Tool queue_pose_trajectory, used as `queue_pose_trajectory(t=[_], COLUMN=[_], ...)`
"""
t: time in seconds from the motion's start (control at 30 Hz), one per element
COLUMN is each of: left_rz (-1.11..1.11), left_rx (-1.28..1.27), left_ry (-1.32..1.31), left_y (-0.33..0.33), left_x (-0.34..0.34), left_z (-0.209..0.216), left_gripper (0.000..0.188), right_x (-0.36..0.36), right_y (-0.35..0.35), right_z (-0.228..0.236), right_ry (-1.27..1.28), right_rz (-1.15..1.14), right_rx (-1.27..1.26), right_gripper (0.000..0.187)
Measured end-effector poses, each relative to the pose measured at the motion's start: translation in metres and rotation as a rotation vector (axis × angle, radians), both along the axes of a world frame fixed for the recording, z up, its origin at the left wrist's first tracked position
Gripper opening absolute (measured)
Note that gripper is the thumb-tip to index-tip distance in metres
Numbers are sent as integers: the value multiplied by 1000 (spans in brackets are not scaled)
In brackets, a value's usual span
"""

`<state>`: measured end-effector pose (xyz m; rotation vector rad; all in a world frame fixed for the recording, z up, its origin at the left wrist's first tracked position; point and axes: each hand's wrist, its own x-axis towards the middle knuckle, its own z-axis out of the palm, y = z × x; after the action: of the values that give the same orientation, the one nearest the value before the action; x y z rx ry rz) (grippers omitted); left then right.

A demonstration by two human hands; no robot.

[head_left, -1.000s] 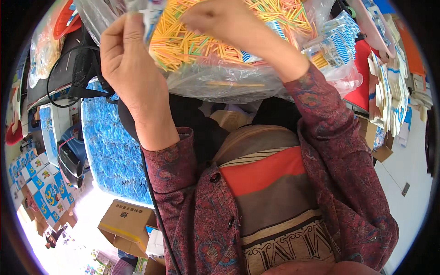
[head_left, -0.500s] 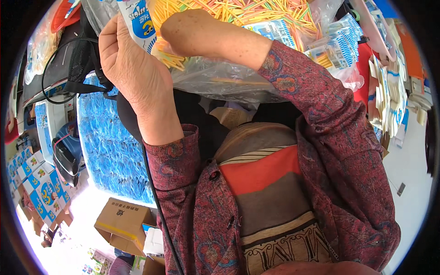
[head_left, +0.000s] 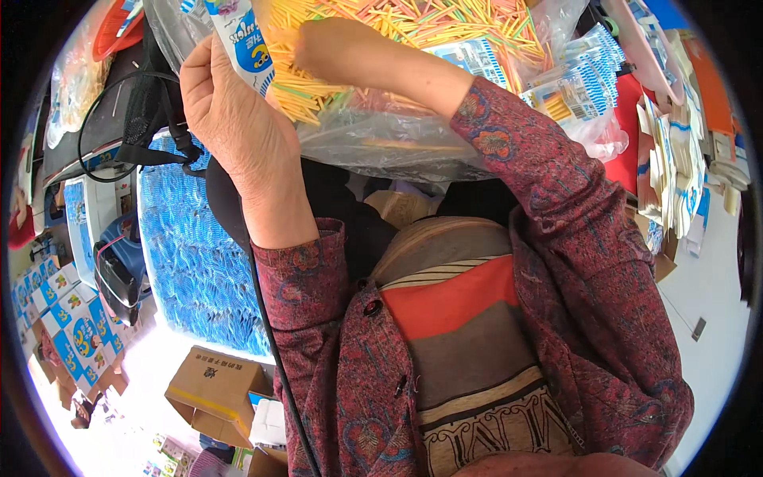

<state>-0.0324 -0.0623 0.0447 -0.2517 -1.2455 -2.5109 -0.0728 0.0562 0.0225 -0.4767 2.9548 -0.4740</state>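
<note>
My left hand [head_left: 242,131] pinches a blue-and-white plastic packet [head_left: 248,44] between thumb and fingers, upright at the top left of the pile. Beside it, my right hand [head_left: 342,52] is bent over a heap of thin yellow, pink and green sticks [head_left: 413,20]. Its fingers are blurred and partly hidden, so what they hold cannot be made out. The sticks lie in a large clear plastic bag [head_left: 381,143] in front of me. Another printed packet [head_left: 473,57] rests on the heap, just beyond my right wrist.
Several packets with sticks inside [head_left: 568,91] lie right of the heap. A stack of blue wrappers [head_left: 199,246] is at my left, with an open cardboard box [head_left: 214,389] below. A black strap and cable [head_left: 147,151] hang near my left hand. Flat cartons [head_left: 671,159] stand far right.
My right hand has shifted a little to the right, away from the packet, over the sticks. The packet in my left hand has moved slightly right and tilts more.
</note>
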Motion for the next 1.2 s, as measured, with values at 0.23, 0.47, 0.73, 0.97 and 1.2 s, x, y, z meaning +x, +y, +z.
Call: queue_pose_trajectory(t=[0.23,0.47,0.73,0.97,1.2], left_rz=[9,-100,-494,-581,-385], left_rx=[-45,-239,406,462,217], left_ry=[-65,-165,-242,-204,-130], left_y=[-1,7,61,80,60], left_x=[1,4,21,10,12], left_z=[-5,-11,-25,-35,0], left_gripper=[14,18,27,25,12], right_x=[6,21,31,35,39], right_y=[30,59,59,55,72], right_z=[4,-4,7,-3,-1], right_ry=[-311,-292,-321,-136,-228], right_rz=[-384,-452,-459,-363,-255], right_rx=[-988,-1513,-1954,-1953,-1833], right_gripper=[24,17,21,16,20])
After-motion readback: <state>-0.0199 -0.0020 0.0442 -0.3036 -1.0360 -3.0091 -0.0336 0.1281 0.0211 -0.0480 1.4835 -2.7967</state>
